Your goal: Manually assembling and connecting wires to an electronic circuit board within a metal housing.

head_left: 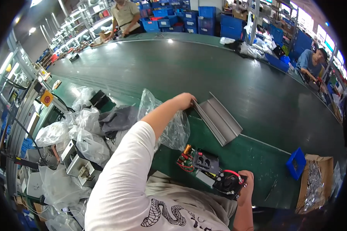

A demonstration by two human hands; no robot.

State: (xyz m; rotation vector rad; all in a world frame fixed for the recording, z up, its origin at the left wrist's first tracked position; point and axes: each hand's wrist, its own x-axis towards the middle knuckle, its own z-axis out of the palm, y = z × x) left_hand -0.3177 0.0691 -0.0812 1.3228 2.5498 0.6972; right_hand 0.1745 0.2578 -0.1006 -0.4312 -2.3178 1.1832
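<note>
My left hand point(185, 101) reaches out and pinches the upper left corner of a grey metal housing point(222, 122), an open channel-shaped profile with ridged sides. The housing lies slantwise on the green bench. Nearer to me, my right hand point(246, 184) is closed round the fan end of an electronic power assembly point(207, 161). This assembly has a black fan, a black panel with sockets, red wires and a green circuit board with an orange coil at its far left end. Part of the right hand's fingers is hidden behind the fan end.
Clear plastic bags point(173, 129) and a dark grey cloth point(117, 120) lie to the left. At the right are a small blue bin point(296, 163) and a cardboard box point(329, 173) of small metal parts. A conveyor belt point(173, 61) runs beyond; two people work across it.
</note>
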